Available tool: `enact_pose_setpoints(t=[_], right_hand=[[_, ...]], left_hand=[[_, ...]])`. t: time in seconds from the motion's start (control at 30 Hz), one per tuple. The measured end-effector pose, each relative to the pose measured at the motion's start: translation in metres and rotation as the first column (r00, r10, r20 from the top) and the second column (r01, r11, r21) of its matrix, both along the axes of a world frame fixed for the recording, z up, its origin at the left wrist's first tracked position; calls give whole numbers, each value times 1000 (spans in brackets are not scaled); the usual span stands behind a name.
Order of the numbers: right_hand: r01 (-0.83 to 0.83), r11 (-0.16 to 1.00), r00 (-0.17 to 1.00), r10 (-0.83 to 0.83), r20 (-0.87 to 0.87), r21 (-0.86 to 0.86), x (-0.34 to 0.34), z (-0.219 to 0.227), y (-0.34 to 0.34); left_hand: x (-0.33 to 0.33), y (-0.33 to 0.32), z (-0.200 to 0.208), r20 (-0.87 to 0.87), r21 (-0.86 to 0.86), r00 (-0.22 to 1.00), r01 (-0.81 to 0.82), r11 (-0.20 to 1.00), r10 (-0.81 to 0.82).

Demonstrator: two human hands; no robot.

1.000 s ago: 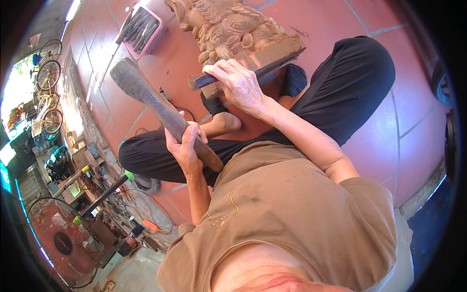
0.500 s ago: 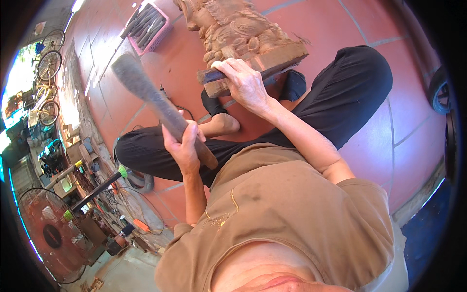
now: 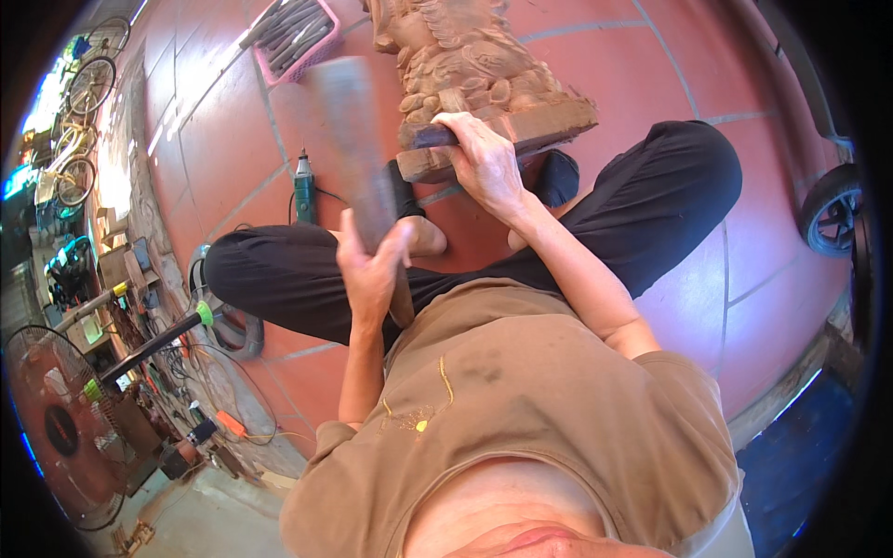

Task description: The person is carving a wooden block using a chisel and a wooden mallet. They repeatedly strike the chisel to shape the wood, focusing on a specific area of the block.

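My left hand (image 3: 369,270) is wrapped round the narrow lower end of a long wooden mallet (image 3: 358,153). Its broad upper end is smeared by motion and points away from me, left of the carving. My right hand (image 3: 484,163) grips a dark-handled chisel (image 3: 431,137) at the near edge of the carved wooden sculpture (image 3: 474,70). The chisel's handle end sticks out left of my fingers; its blade is hidden. Dense raised relief covers the sculpture, which lies on the floor and has a plain flat base at its near end. Mallet and chisel are apart.
A pink basket (image 3: 335,34) of chisels stands at the upper left. A green rotary tool (image 3: 304,191) with a cord lies by my left knee. Further left are a fan (image 3: 63,428), cables and bicycles (image 3: 91,86). A wheel (image 3: 831,212) stands at the far right.
The mallet's broad end has swung to the right, closer to the carving and chisel. My right hand keeps its hold on the chisel. The view has shifted slightly, uncovering the green rotary tool.
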State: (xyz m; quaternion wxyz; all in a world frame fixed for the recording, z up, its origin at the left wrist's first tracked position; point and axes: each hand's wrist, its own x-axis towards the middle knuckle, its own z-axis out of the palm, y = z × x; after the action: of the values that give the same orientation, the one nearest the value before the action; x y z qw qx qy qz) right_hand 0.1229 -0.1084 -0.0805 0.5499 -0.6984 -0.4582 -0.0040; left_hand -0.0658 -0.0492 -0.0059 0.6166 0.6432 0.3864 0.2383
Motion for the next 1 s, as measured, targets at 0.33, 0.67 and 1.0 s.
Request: enact_pose_setpoints(t=[0.33, 0.67, 1.0], right_hand=[[-17, 999, 998, 19, 54, -34, -1, -5, 1], [-18, 999, 989, 25, 148, -49, -5, -12, 5], [1, 999, 982, 10, 190, -53, -8, -15, 7]], left_hand=[[-10, 5, 1, 101, -97, 993, -45, 994, 55], [-16, 24, -11, -23, -230, 998, 47, 972, -53], [-24, 24, -14, -15, -224, 1000, -17, 974, 14]])
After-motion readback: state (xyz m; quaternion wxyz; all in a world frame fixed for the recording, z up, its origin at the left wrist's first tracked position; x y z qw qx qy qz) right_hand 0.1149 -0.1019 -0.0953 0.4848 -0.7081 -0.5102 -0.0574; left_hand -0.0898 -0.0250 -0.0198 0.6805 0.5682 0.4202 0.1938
